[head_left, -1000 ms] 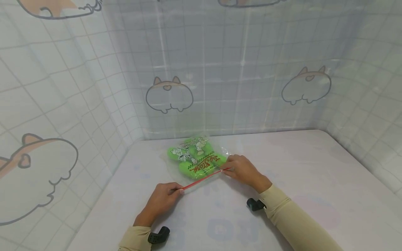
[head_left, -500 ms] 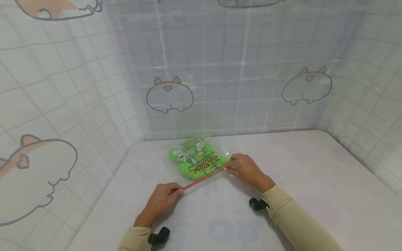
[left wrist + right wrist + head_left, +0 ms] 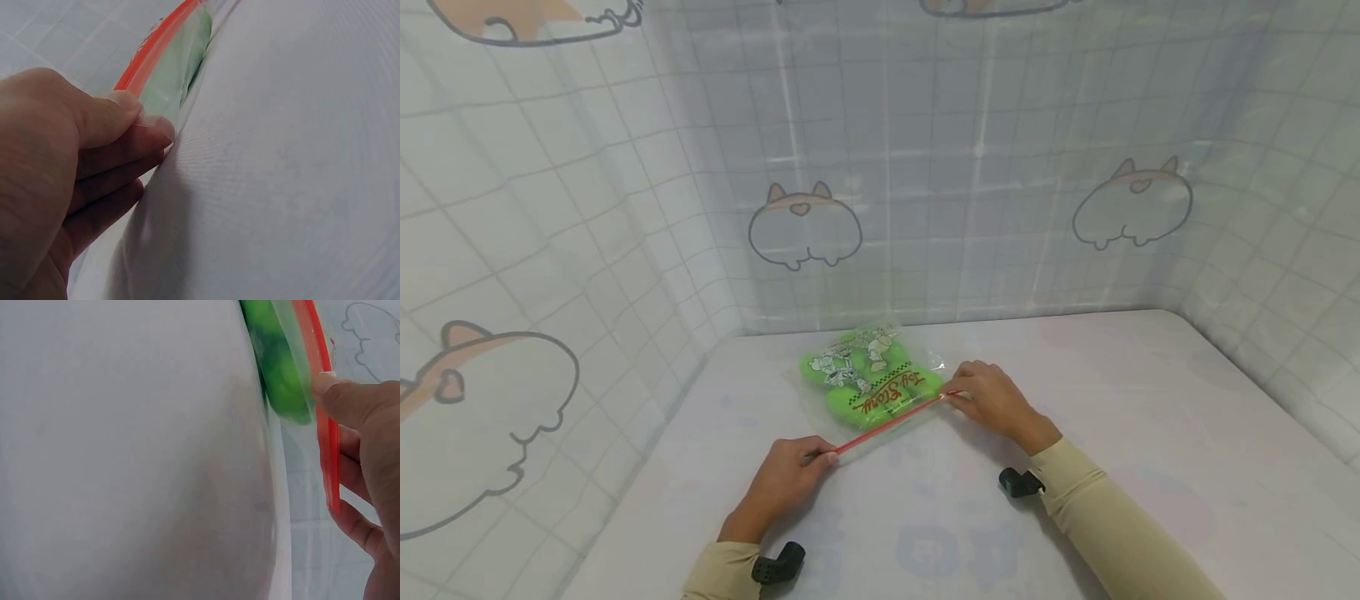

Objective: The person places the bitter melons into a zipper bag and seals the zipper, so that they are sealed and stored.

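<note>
A clear zip bag [image 3: 887, 392] printed with cartoon figures and red "Toy Story" lettering lies on the table, with rounded bright green things [image 3: 284, 375] inside. Along its near edge runs a red zip strip [image 3: 887, 423], slanting up to the right. My left hand [image 3: 786, 477] pinches the strip's left end between thumb and forefinger; in its wrist view the other fingers curl beneath the bag's corner [image 3: 159, 122]. At the other end, my right hand [image 3: 996, 404] pinches the small white slider [image 3: 326, 375], with the red strip's end reaching past the thumb.
A pale table [image 3: 1120, 392] with faint printing spreads around the bag. Behind and at both sides hang sheets [image 3: 970, 183] with a grid and corgi drawings. Each wrist carries a dark camera, such as the left one [image 3: 778, 564].
My right hand has slid right and slightly away along the red strip, and the white slider has gone with it. My left hand has stayed at its end.
</note>
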`<state>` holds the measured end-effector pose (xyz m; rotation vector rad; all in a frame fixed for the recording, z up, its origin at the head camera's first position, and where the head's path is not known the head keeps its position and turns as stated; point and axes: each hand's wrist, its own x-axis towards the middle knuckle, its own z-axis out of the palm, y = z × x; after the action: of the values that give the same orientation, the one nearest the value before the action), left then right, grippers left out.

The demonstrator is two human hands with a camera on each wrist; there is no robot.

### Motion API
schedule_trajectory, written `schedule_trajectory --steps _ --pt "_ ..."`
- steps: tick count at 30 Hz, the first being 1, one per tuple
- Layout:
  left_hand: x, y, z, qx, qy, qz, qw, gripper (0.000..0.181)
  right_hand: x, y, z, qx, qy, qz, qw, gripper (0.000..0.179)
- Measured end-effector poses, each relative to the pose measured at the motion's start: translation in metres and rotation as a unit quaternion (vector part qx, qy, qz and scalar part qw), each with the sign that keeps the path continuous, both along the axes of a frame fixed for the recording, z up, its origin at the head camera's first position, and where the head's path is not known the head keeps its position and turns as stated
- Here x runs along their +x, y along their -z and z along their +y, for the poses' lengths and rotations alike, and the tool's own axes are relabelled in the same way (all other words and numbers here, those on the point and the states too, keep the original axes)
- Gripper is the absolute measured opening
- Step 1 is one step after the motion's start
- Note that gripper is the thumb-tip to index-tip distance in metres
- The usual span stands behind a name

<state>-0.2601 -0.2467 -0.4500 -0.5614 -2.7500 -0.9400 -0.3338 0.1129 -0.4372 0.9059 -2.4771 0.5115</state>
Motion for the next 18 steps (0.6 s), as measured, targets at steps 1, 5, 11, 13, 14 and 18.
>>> schedule_trajectory --steps 1,5,11,13,14,18 --pt "0.000 0.000 0.000 0.001 -0.001 -0.002 1.0000 0.008 -0.001 0.000 0.000 0.001 0.000 0.001 1.0000 0.015" --pt "0.001 -0.001 0.000 0.002 -0.001 -0.006 1.0000 0.008 0.000 -0.001 0.002 -0.006 -0.004 0.004 1.0000 0.014" --pt "0.004 -0.003 0.000 0.003 -0.006 -0.014 0.9999 0.006 -0.002 0.001 0.008 -0.013 0.003 0.005 0.9999 0.014" --pt "0.003 -0.003 0.000 0.005 -0.003 -0.013 0.9999 0.007 -0.002 0.000 0.011 -0.014 0.007 0.006 0.9999 0.015" --pt "0.003 -0.003 -0.001 0.004 -0.002 -0.011 0.9999 0.009 -0.002 -0.001 0.012 -0.014 0.008 0.006 0.9998 0.015" --pt "0.001 -0.005 -0.002 0.003 0.001 -0.005 1.0000 0.009 -0.002 -0.007 0.015 -0.017 0.009 0.003 0.9998 0.016"
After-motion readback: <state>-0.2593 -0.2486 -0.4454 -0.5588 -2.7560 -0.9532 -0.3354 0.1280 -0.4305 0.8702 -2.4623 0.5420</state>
